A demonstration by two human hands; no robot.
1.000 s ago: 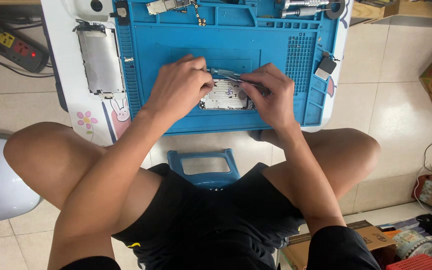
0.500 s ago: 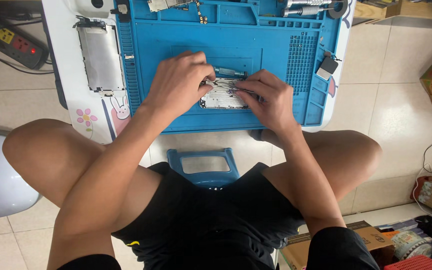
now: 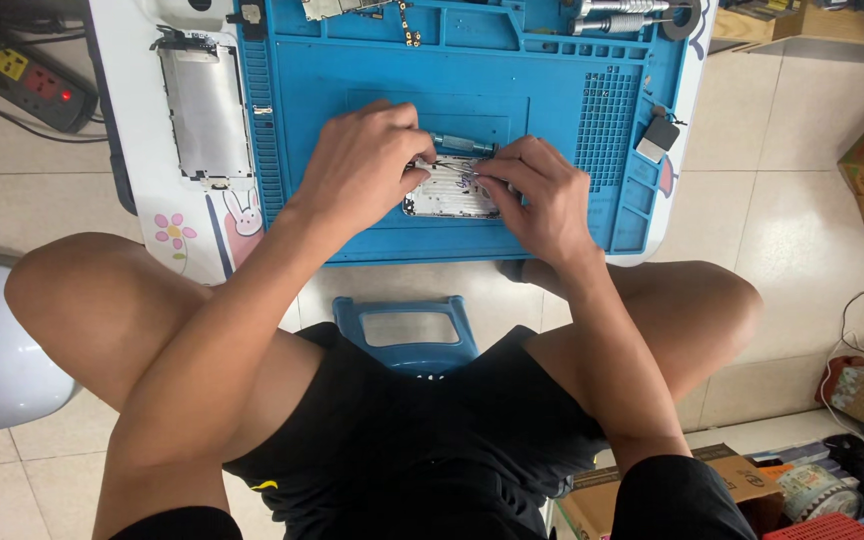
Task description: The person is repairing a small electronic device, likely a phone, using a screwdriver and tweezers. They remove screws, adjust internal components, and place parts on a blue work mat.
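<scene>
Phone chassis (image 3: 449, 190) flat, long axis left-right, between hands.

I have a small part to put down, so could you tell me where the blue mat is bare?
The blue mat is bare between the right hand and the grid, and left of the left hand. The middle is crowded: both hands cover the opened phone.

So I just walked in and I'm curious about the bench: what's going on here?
A seated person works with both hands over an opened phone body that lies on a blue repair mat. The left hand rests on the phone's left end, and the right hand works at its right end with a thin tool, too small to make out. A blue-handled screwdriver lies just behind the phone. A separated screen panel sits on the white table, left of the mat.
</scene>
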